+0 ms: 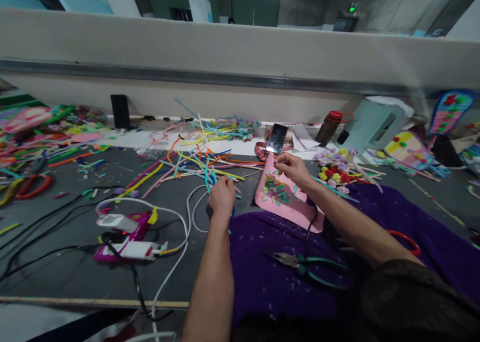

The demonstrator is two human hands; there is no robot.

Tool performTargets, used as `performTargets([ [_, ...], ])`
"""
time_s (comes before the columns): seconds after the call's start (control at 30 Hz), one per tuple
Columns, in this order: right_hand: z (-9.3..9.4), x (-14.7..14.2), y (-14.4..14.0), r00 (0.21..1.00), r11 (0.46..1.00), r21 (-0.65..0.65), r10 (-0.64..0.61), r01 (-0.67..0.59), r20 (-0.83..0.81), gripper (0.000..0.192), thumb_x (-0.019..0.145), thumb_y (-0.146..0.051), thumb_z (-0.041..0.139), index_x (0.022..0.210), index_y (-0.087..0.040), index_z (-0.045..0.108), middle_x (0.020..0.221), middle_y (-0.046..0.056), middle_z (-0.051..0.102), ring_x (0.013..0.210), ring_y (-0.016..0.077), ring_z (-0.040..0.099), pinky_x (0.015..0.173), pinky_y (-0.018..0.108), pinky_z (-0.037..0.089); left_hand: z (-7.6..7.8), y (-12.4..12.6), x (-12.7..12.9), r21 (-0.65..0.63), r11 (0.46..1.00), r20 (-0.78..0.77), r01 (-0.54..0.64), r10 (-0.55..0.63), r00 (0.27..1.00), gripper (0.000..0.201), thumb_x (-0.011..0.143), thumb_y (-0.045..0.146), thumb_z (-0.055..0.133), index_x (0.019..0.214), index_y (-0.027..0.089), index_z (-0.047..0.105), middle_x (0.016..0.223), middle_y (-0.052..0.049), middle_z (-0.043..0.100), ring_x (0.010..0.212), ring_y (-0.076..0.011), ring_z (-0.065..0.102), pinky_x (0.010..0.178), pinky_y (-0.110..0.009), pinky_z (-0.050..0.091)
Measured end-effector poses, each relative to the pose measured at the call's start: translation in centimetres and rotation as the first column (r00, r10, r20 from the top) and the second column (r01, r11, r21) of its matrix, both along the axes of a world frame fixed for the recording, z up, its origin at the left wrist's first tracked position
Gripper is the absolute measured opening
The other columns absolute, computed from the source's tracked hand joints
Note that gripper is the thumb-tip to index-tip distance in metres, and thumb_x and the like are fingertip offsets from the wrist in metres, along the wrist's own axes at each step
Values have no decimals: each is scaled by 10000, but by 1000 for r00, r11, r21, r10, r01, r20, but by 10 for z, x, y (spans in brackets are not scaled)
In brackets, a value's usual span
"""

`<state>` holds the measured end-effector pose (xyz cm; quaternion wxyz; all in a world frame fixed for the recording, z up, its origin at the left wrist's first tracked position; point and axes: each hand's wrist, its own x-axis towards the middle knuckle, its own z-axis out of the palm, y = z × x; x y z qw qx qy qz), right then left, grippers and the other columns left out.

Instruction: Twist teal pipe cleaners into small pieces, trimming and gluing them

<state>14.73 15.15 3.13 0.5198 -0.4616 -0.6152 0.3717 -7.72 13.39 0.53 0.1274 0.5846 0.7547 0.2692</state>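
Observation:
My left hand [222, 196] is closed over the near ends of a spread of coloured pipe cleaners [195, 161] on the grey table [67, 272]. My right hand [292, 168] is raised over a pink foam sheet [290, 202] that carries small coloured scraps; its fingers pinch something small that I cannot make out. A phone [276, 139] stands propped just beyond that hand. Green-handled pliers [303, 266] lie on the purple cloth [393, 217] between my forearms.
A pink power strip [125, 242] with white and black cables sits at the near left. Small pipe-cleaner flowers [335, 169], a red-capped bottle [329, 127] and a white kettle [375, 123] stand at the right. More craft clutter [33, 132] fills the far left. A low wall [240, 47] backs the table.

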Motion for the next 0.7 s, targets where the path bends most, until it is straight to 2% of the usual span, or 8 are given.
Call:
performTargets([
  [0.13,3,12,-2,987,994,21,-104,107,-121,189,701,-345,589,758,-175,528,501,-65,520,351,34,371,347,152,275,0,4,1,89,995,251,43,-64,966,244,796,352,427,876,196,597,770,-56,670,641,-161,607,593,-250,416],
  [0.23,-2,18,-4,983,993,-36,-116,112,-140,235,692,-387,586,756,-171,519,554,-42,565,363,43,418,330,150,264,1,7,4,161,987,541,17,-103,835,245,771,379,457,813,168,573,685,-22,647,479,-100,549,487,-210,395],
  [0.33,-13,21,-13,1000,990,-137,-23,22,-9,231,688,-376,586,723,-152,542,579,-20,586,398,63,483,342,154,279,3,6,8,155,988,793,15,-134,594,221,710,373,544,734,154,544,607,7,606,399,-66,481,397,-179,350],
  [0.4,-21,22,-22,987,982,-183,70,-43,145,203,713,-345,562,720,-142,576,582,-12,592,428,78,511,385,170,333,4,2,14,96,991,912,96,-126,391,215,667,341,607,707,144,530,587,13,589,411,-62,485,384,-164,352],
  [0.47,-28,22,-30,948,984,-167,111,-62,300,182,733,-302,542,778,-142,618,650,6,622,485,95,541,457,198,392,4,-1,20,41,976,975,212,-86,205,202,651,285,639,744,134,543,623,-3,606,473,-70,535,414,-157,391],
  [0.53,-30,20,-38,899,994,-95,83,-47,430,188,743,-258,535,859,-157,643,777,30,650,567,111,566,536,225,423,3,-4,27,2,954,996,301,-30,88,166,676,236,623,777,123,554,659,-29,626,526,-87,578,420,-150,405],
  [0.6,-28,15,-43,866,1000,-15,21,-16,500,204,755,-233,525,905,-170,649,864,44,651,631,122,574,587,236,426,1,-6,33,-30,944,998,327,12,57,141,704,223,599,788,121,550,678,-48,640,556,-112,605,420,-164,426],
  [0.7,-20,2,-48,876,999,53,-26,1,481,192,785,-247,502,878,-167,650,808,36,648,645,126,569,599,233,414,-1,-7,40,-42,937,997,346,19,70,134,720,230,591,772,119,540,664,-58,642,554,-135,617,416,-183,445],
])
